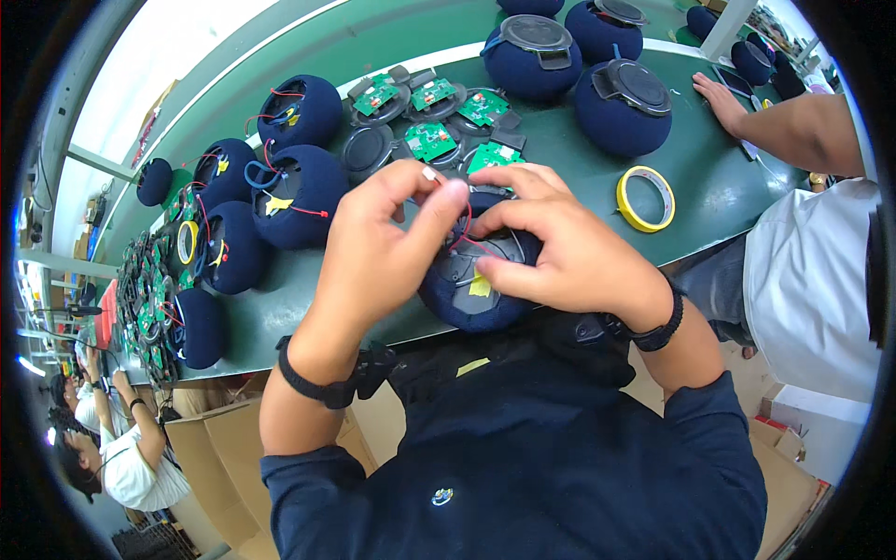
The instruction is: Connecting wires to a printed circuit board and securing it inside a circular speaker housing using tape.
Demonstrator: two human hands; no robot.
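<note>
My left hand is closed in a pinch on a small white plug at the end of a thin red wire. The wire comes out of the open base of a round navy fabric-covered speaker in front of me. A yellow tape patch sticks inside that opening. My right hand grips the speaker from the right, thumb and fingers curled over its rim near the wire. Its fingertips partly cover the opening. Just beyond my hands lie several black round covers with green circuit boards.
Several open navy speakers with wires stand at left, beside a pile of circuit boards. Covered speakers stand at the far right. A yellow tape roll lies on the green table. A co-worker's hand rests at right.
</note>
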